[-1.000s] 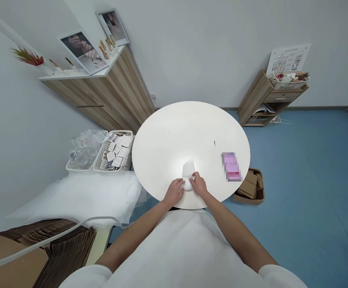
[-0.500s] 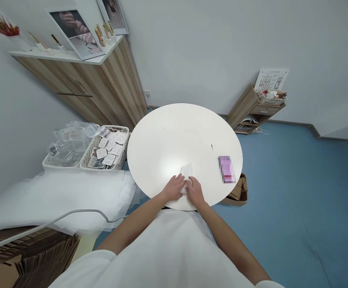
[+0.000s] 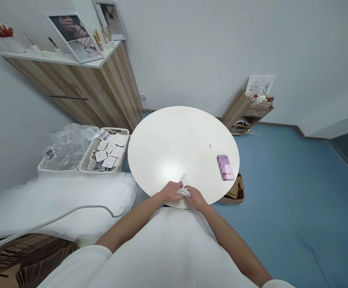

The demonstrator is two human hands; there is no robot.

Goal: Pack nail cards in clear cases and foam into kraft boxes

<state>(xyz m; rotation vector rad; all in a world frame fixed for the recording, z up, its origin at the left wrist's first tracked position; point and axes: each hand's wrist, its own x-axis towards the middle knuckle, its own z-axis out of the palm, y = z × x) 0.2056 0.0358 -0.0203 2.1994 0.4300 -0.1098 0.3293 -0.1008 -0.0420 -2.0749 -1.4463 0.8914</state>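
Note:
Near the front edge of the round white table (image 3: 176, 136), a small bundle of thin white wrapping sheet (image 3: 183, 192) sits between my hands. My left hand (image 3: 171, 191) is closed on the bundle's left side, thumb and fingers pressed to it. From the other side my right hand (image 3: 195, 197) grips it with bent fingers. A loose, see-through end of the sheet sticks up beyond my fingers. What the sheet wraps, if anything, is hidden. A pixelated purple and pink rectangle (image 3: 225, 167) lies on the table to the right.
Left of the table are a pile of white sheets (image 3: 86, 192), a basket of cards (image 3: 84, 163) and a basket of clear bags (image 3: 65, 146). A grey cable (image 3: 92, 207) crosses the sheets. Cardboard (image 3: 236, 191) fills a box at right.
The white bundle lay flat under my hands before. Now it is gathered up, folded and pinched between them, slightly closer to my body.

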